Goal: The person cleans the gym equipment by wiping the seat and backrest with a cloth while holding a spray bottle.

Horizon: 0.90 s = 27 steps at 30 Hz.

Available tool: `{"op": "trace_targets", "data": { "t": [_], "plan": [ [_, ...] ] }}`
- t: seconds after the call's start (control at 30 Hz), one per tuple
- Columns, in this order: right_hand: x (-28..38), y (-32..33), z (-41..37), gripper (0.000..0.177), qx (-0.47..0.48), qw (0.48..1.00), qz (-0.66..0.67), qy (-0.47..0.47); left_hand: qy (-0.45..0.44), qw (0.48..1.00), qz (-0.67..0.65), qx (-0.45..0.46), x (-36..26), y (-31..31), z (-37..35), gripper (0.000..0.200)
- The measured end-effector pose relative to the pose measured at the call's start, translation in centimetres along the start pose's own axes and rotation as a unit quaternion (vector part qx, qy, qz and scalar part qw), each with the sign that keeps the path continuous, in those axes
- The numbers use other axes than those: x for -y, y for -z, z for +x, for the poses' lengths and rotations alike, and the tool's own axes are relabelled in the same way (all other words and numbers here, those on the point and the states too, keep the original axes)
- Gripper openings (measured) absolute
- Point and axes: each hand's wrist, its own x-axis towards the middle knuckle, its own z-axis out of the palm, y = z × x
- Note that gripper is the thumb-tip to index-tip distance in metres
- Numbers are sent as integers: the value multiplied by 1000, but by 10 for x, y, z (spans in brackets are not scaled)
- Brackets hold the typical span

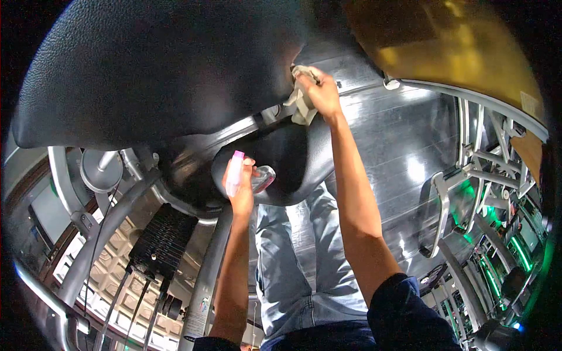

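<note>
My right hand (322, 92) grips a crumpled beige cloth (304, 108) and presses it against the right edge of a large black padded backrest (164, 70). Lower and to the left, my left hand (243, 181) is wrapped round a spray bottle with a pink and white trigger head (235, 169) and a clear body (264, 177). The bottle is in front of a black padded seat (293, 158), which lies below the backrest. Part of the bottle is hidden behind my fingers.
A black weight stack (163, 240) with a cable and grey frame tubes stands at lower left. At upper right is a yellowish panel (456, 52). More gym machines (497, 193) line the right side of the dark plank floor (404, 140).
</note>
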Motion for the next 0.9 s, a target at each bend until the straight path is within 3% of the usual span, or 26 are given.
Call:
{"op": "trace_targets", "data": {
  "t": [0.1,0.17,0.2,0.33,0.5,0.63,0.67,0.73,0.77,0.8,0.9],
  "plan": [
    [5,-3,-4,34,-34,996,-77,23,-6,1000,-18,-6,0,-5,-2,25],
    [-15,-16,-13,33,-108,992,28,-62,-12,999,-38,-2,1,-6,-1,24],
    [-33,-23,-14,29,-79,975,165,-123,-10,999,-40,-4,1,-7,-1,23],
    [-53,-52,-32,27,-51,846,484,-218,-25,995,-96,-8,7,-5,1,20],
    [-43,-78,-43,31,-122,791,552,-233,8,993,-121,-11,17,5,1,19],
    [-67,-102,-45,27,-70,756,603,-247,10,991,-131,6,15,11,0,17],
    [-72,-108,-48,26,-30,758,605,-244,11,991,-133,4,16,12,0,17],
    [-44,-126,-68,25,-74,773,552,-303,-35,987,-156,14,16,13,-2,18],
    [-53,-137,-71,23,-37,754,566,-331,-34,987,-156,12,16,16,-3,18],
    [-40,-150,-79,21,-56,756,572,-314,-15,994,-107,4,14,19,-5,22],
    [-42,-181,-92,19,7,794,501,-344,17,999,-39,-29,3,33,-13,26]
  ]
}}
